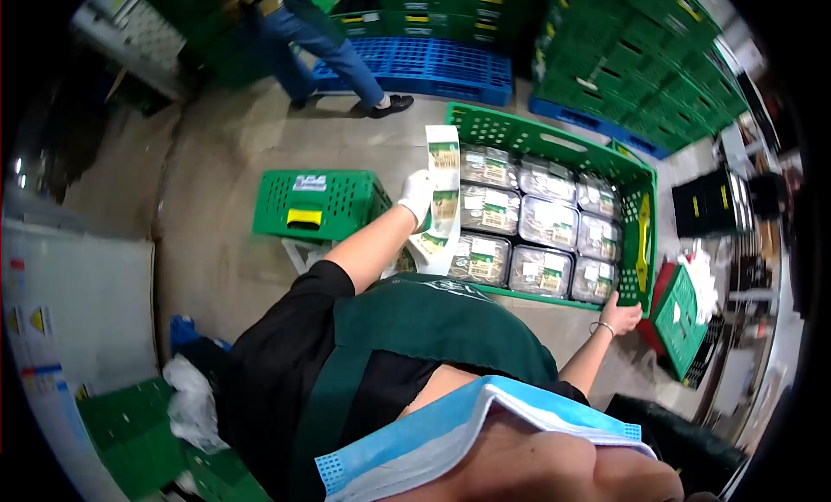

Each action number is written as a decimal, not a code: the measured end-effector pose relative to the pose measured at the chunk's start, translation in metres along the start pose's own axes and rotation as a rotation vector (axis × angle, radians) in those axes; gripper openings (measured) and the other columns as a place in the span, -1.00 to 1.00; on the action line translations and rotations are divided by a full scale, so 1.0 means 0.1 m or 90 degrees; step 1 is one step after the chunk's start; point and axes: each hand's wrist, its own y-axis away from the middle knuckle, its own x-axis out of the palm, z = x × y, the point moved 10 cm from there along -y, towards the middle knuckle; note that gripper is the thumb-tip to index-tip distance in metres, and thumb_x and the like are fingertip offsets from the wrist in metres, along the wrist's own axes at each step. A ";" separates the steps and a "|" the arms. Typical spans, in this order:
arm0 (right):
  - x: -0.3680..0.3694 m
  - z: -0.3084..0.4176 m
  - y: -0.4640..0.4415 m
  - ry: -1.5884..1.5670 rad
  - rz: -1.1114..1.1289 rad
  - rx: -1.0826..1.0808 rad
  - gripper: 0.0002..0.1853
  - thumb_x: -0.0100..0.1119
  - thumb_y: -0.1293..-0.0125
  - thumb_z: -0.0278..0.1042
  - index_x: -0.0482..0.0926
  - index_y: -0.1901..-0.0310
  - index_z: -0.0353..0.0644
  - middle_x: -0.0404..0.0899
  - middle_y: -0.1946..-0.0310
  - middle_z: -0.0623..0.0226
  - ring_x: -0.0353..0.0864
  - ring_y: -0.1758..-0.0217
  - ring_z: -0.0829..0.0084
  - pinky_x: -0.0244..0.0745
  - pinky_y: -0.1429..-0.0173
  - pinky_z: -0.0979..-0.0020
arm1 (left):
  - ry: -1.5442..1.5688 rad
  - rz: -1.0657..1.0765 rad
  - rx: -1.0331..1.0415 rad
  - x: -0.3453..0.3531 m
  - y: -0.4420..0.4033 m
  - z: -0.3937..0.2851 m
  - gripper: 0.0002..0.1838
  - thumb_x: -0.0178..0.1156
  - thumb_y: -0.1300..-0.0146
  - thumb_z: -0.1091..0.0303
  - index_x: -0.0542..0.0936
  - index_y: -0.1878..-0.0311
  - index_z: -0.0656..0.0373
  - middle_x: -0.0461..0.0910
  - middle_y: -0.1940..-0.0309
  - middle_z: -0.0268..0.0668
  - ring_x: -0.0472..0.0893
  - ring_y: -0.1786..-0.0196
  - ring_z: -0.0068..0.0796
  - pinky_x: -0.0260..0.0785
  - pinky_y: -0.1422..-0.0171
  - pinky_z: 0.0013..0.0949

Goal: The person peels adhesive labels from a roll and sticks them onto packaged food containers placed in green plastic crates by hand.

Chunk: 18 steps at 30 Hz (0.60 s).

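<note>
My left hand, in a white glove, is closed on a long strip of printed labels at the left end of a green crate. Part of the strip hangs down toward my apron, and its lower end is partly hidden by my arm. Inside the crate, several clear-lidded black trays with green-and-white labels sit in rows; their contents look pale and thin. My bare right hand, with a band at the wrist, grips the crate's near right corner.
A smaller green crate stands on the floor to the left. Stacked green crates and a blue pallet are at the back. A person's legs show at the upper left. A red-and-green crate lies at the right.
</note>
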 end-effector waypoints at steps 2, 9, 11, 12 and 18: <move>-0.29 0.25 -0.10 -0.034 -0.034 -0.008 -0.20 0.21 0.12 0.11 0.19 -0.11 -0.18 0.17 -0.11 0.10 0.14 -0.17 0.14 0.11 -0.17 0.14 | 0.349 -0.044 -0.114 -0.32 0.10 -0.09 -0.90 0.00 -0.05 0.46 0.49 0.35 0.15 0.50 0.45 -0.33 0.51 0.39 -0.46 0.40 0.31 -0.39; -1.19 1.95 0.45 -0.414 -0.089 -0.397 -0.28 0.23 0.05 -0.08 0.22 -0.07 -0.39 0.27 0.00 -0.05 0.19 -0.12 0.07 0.06 -0.19 0.19 | 0.392 -0.274 0.110 -3.28 1.33 -0.68 -0.69 -0.05 -0.01 0.46 0.44 0.14 0.36 0.50 0.19 -0.09 0.52 0.22 -0.29 0.39 0.07 -0.26; -1.30 2.48 0.91 -0.594 0.011 -0.453 -0.34 0.24 0.03 -0.20 0.23 -0.06 -0.38 0.28 0.01 -0.02 0.24 -0.08 0.14 0.10 -0.17 0.24 | 0.358 -0.355 0.159 -4.21 1.91 -0.47 -0.59 -0.03 0.01 0.46 0.39 0.04 0.44 0.45 0.08 -0.04 0.51 0.16 -0.23 0.34 -0.01 -0.28; -1.40 2.75 1.24 -0.601 0.036 -0.515 -0.35 0.24 0.03 -0.23 0.22 -0.06 -0.38 0.28 0.01 0.01 0.25 -0.08 0.17 0.10 -0.17 0.27 | 0.383 -0.406 0.177 -4.57 2.28 -0.38 -0.56 -0.02 0.01 0.45 0.38 0.02 0.46 0.42 0.04 -0.03 0.49 0.12 -0.23 0.31 -0.04 -0.29; -1.79 3.90 3.40 -0.631 0.319 -0.712 -0.40 0.23 0.05 -0.32 0.24 -0.05 -0.28 0.31 0.04 0.11 0.25 -0.07 0.21 0.11 -0.15 0.33 | 0.301 -0.756 0.267 -5.97 4.10 -0.33 -0.64 -0.09 -0.03 0.52 0.37 0.06 0.44 0.48 0.19 -0.02 0.50 0.19 -0.15 0.38 0.11 -0.18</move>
